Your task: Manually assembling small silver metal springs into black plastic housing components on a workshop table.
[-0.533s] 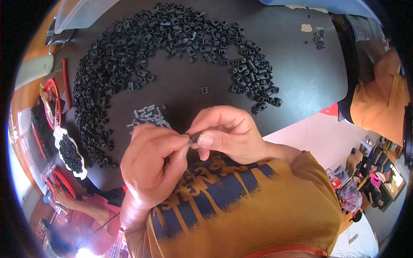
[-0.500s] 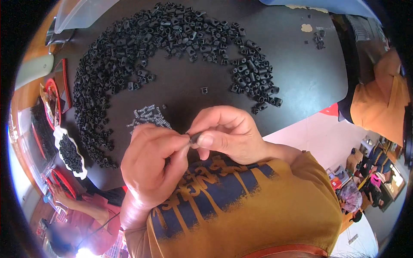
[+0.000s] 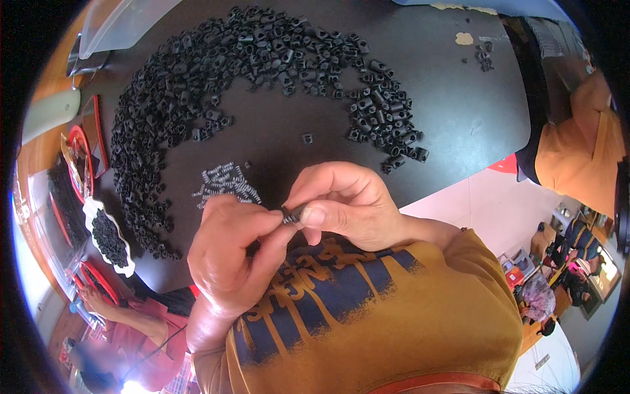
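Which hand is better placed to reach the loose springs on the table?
Probably the left hand: it is nearer the springs, while the right hand is farther off. Both grips are closed at a small dark part, so neither looks free.

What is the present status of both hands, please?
Left hand, right hand: both pinching small dark piece, mostly hidden. Silvery metal coil springs just beyond left hand. Nothing seen obstructing.

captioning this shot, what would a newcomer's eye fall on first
Probably the broad arc of small black parts, sweeping across the far and left side of the dark table. Next, the left hand and right hand meet near the middle, pinching a small dark piece. Just beyond the left hand, a heap of pale springs stands out.
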Available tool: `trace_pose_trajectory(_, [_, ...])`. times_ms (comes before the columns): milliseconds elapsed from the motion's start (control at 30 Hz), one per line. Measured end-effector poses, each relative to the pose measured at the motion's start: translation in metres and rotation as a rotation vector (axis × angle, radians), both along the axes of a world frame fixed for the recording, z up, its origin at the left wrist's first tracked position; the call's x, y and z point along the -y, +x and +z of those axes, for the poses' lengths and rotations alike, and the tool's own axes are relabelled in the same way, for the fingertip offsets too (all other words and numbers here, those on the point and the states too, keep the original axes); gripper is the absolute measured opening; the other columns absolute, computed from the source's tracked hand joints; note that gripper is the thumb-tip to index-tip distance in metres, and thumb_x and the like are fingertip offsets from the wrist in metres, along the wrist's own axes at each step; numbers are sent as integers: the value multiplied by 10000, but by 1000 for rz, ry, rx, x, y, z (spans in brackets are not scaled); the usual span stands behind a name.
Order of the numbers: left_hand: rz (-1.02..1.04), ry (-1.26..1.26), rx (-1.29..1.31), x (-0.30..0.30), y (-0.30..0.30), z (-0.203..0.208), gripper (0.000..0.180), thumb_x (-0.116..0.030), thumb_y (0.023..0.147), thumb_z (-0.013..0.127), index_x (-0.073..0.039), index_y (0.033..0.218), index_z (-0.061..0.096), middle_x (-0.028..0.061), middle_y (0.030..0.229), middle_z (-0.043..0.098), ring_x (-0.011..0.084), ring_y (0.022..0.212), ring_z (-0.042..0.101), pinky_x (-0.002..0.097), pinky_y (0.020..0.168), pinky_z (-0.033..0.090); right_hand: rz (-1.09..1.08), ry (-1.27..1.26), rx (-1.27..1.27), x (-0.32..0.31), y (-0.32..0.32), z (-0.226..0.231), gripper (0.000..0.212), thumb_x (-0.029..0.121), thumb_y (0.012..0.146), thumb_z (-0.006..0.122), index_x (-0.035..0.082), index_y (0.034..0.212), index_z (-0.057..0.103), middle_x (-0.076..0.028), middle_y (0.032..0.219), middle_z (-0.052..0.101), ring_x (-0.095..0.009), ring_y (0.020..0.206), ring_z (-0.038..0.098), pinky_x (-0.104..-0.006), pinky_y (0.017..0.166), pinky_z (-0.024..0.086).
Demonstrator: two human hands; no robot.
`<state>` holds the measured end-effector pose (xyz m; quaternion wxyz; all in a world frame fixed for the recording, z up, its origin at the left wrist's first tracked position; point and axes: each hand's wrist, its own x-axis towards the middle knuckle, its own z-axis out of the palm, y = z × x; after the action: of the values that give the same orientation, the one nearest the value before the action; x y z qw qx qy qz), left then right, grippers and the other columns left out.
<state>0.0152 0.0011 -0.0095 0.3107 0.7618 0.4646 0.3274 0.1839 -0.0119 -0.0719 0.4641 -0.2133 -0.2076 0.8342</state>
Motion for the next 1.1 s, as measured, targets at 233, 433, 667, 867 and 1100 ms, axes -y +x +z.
trace_pose_trajectory(233, [-82, 280, -172, 3, 2, -4, 339, 9, 594, 766, -37, 903, 634, 57, 753, 620, 193, 614, 566, 324, 608, 430, 36, 51, -43, 1, 4, -4, 124, 33, 898, 539, -19, 1006, 568, -104, 934, 552, -114, 703, 545, -229, 620, 462])
trace_pose_trajectory(433, [-84, 205, -152, 3, 3, -2, 337, -20, 620, 758, -38, 933, 636, 50, 766, 625, 182, 631, 572, 330, 642, 422, 59, 41, -98, -1, 6, -5, 119, 58, 900, 546, -15, 992, 565, -100, 927, 546, -106, 690, 528, -230, 613, 456])
trace_pose_trajectory(667, [-113, 209, -161, -1, 7, 1, 329, -33, 602, 755, -32, 911, 640, 41, 718, 600, 174, 603, 557, 327, 632, 414, 89, 12, -131, -1, 9, -4, 142, 111, 909, 549, -11, 979, 562, -95, 921, 543, -99, 682, 518, -221, 613, 443])
trace_pose_trajectory(867, [-103, 197, -76, -4, 6, 2, 328, -5, 569, 710, -33, 889, 645, 43, 701, 590, 181, 568, 537, 327, 609, 406, 215, 140, -52, -2, 10, -2, 220, 181, 950, 475, -18, 1022, 532, -70, 955, 527, -105, 777, 509, -261, 703, 437])
trace_pose_trajectory(1100, [-245, -35, -34, -22, -2, 9, 279, 1, 598, 696, -27, 873, 657, 68, 720, 601, 209, 632, 551, 317, 606, 417, 221, 620, 307, -7, 13, -3, 214, 164, 943, 467, -19, 987, 570, -118, 874, 543, -221, 801, 546, -323, 716, 438])
